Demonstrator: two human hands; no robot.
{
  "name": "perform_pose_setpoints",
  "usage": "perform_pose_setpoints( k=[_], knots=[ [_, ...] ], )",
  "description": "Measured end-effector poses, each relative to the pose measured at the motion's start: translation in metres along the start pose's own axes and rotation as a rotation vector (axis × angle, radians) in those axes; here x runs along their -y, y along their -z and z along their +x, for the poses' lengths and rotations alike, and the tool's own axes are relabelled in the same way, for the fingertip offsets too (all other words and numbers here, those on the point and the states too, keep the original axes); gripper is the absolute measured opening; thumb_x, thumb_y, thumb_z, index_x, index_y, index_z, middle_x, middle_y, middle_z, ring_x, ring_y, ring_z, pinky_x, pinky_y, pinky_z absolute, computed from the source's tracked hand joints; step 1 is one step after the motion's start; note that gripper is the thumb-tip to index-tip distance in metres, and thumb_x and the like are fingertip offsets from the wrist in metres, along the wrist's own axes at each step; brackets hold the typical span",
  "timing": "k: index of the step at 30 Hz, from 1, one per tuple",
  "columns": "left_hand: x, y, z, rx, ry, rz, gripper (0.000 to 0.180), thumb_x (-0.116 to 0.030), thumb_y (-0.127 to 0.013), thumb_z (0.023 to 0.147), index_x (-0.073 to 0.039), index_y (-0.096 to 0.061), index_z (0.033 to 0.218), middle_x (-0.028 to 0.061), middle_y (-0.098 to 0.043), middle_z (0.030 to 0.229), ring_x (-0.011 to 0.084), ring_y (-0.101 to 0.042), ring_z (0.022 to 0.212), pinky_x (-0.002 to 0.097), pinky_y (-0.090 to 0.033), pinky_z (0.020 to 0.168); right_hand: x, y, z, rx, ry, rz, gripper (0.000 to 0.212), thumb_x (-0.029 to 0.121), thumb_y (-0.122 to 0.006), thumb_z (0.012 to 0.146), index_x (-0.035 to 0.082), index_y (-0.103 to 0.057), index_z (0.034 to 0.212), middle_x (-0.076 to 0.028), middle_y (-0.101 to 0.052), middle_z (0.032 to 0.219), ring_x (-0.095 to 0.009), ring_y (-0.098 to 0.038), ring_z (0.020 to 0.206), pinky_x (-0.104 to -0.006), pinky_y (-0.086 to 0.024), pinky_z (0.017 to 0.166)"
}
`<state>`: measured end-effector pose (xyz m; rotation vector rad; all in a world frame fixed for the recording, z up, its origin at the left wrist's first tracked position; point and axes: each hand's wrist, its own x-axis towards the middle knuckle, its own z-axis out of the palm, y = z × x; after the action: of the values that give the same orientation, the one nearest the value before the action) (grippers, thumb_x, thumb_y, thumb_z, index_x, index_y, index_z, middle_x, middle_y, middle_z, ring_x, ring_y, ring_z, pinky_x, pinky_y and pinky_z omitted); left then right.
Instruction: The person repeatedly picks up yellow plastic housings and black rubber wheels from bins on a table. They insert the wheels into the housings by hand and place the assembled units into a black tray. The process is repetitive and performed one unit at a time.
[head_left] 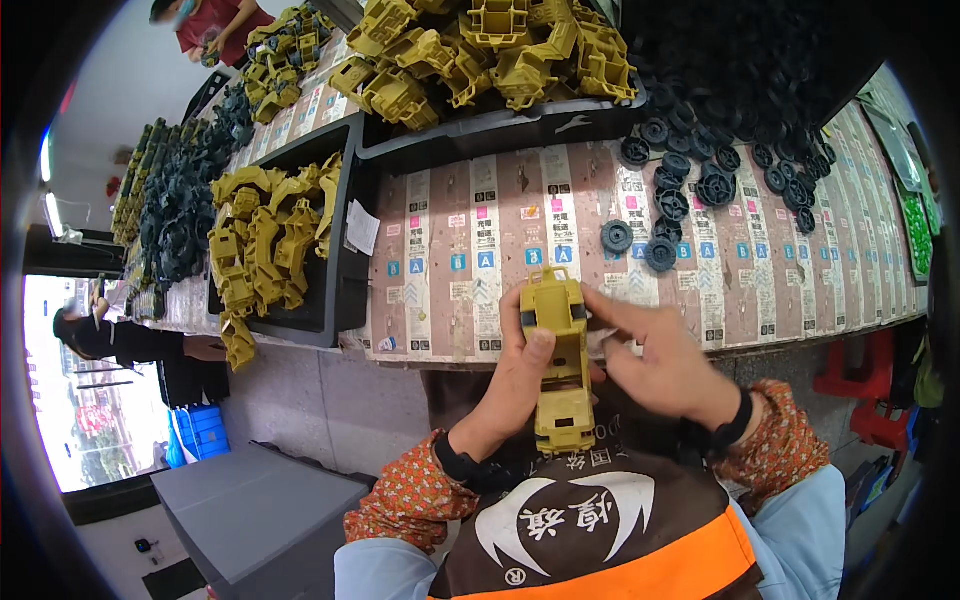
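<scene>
A yellow plastic toy truck body (563,375) is held upright in front of my apron, just off the table's near edge. My left hand (512,385) wraps its left side, thumb across the front face. Small dark parts show on both sides near its upper end. My right hand (665,362) is at its right side, index finger reaching to the upper right edge and the other fingers bent. Slight motion blur and the body itself hide what those fingertips hold. Loose dark wheels (617,237) lie on the table beyond my hands.
A black tray (345,285) of yellow parts stands at left. Behind it, a larger black bin (500,138) is heaped with more. Dark wheels (716,185) pile up at back right. Other people stand at far left. A grey box (255,500) and red stool (862,370) flank me.
</scene>
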<state>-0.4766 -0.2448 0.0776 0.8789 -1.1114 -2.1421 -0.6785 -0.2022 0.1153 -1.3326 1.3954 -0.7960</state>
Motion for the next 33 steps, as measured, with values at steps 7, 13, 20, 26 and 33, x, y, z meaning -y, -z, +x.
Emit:
perform_pose_setpoints(
  k=[7,13,20,26,33],
  knots=[
    [-0.017,0.011,0.006,-0.162,0.067,-0.216,0.059,-0.046,-0.063,0.103,-0.021,-0.028,0.144,0.0134,-0.056,0.113,0.031,-0.073,0.092,0.0454,-0.067,0.066,-0.032,0.047,0.066,-0.407,0.445,-0.874,0.03,0.007,-0.071,0.082,-0.001,-0.066,0.111,-0.017,-0.064,0.097,-0.037,-0.06,0.098,-0.0472,-0.051,0.084],
    [-0.023,0.013,0.011,-0.292,-0.096,-0.297,0.041,-0.037,-0.064,0.104,-0.012,-0.043,0.129,0.0125,-0.063,0.105,0.0258,-0.073,0.094,0.0398,-0.067,0.071,-0.033,0.03,0.058,-0.34,0.424,-0.709,0.04,0.007,-0.071,0.086,-0.002,-0.062,0.123,-0.016,-0.062,0.108,-0.03,-0.059,0.099,-0.0411,-0.051,0.087],
    [-0.019,0.019,0.016,-0.259,-0.191,-0.365,0.034,-0.032,-0.061,0.106,-0.008,-0.05,0.127,0.0147,-0.068,0.108,0.0238,-0.074,0.096,0.037,-0.066,0.073,-0.016,-0.016,0.013,0.131,0.099,0.484,0.039,0.004,-0.059,0.101,0.001,-0.054,0.14,-0.004,-0.06,0.121,-0.009,-0.057,0.1,-0.0273,-0.05,0.09],
    [-0.017,0.019,0.016,-0.266,-0.271,-0.319,0.036,-0.03,-0.061,0.106,-0.007,-0.048,0.13,0.0146,-0.068,0.109,0.0267,-0.074,0.103,0.0384,-0.067,0.075,-0.017,-0.024,0.004,0.159,-0.048,0.764,0.04,0.005,-0.054,0.105,-0.002,-0.05,0.144,-0.007,-0.058,0.134,-0.009,-0.058,0.111,-0.0283,-0.05,0.097],
    [-0.023,0.013,0.014,-0.333,-0.303,-0.157,0.038,-0.039,-0.056,0.108,-0.002,-0.058,0.118,0.0203,-0.074,0.097,0.0306,-0.075,0.1,0.0387,-0.063,0.083,-0.023,-0.02,0.003,0.21,-0.089,0.822,0.041,0.008,-0.057,0.106,-0.001,-0.049,0.145,-0.007,-0.059,0.134,-0.011,-0.059,0.117,-0.0302,-0.051,0.1]
  ],
)
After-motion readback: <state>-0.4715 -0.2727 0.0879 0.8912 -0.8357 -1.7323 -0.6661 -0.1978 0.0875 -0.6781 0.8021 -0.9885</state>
